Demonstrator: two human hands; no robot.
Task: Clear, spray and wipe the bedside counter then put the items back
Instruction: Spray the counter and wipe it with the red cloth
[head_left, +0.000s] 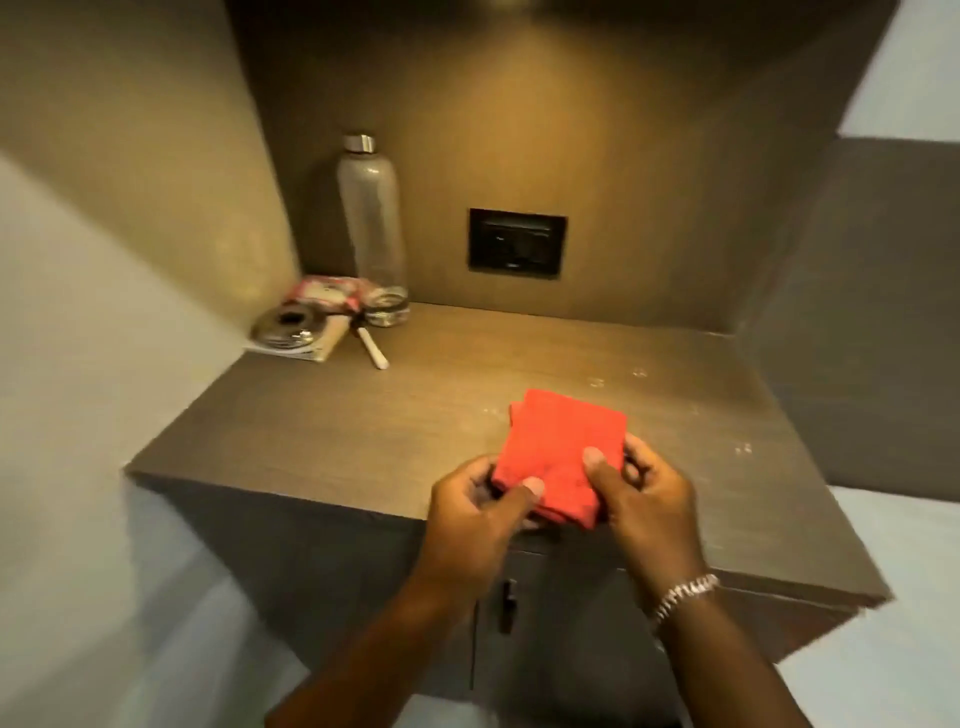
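Note:
A folded red cloth (563, 447) is held over the front edge of the brown bedside counter (363, 415). My left hand (478, 512) pinches its near left corner and my right hand (647, 499) grips its right side, thumb on top. At the counter's back left stand a tall clear bottle (371, 218) with a metal cap, a small round tin (387, 309), a pink and white packet (327, 293), a round metal lid (284, 328) lying on a booklet (324, 345), and a white pen (373, 347).
A black socket plate (517, 244) is set in the back wall of the niche. Below the counter is a cabinet door with a dark handle (508, 605). A bed surface (893, 597) lies to the right, a pale wall to the left.

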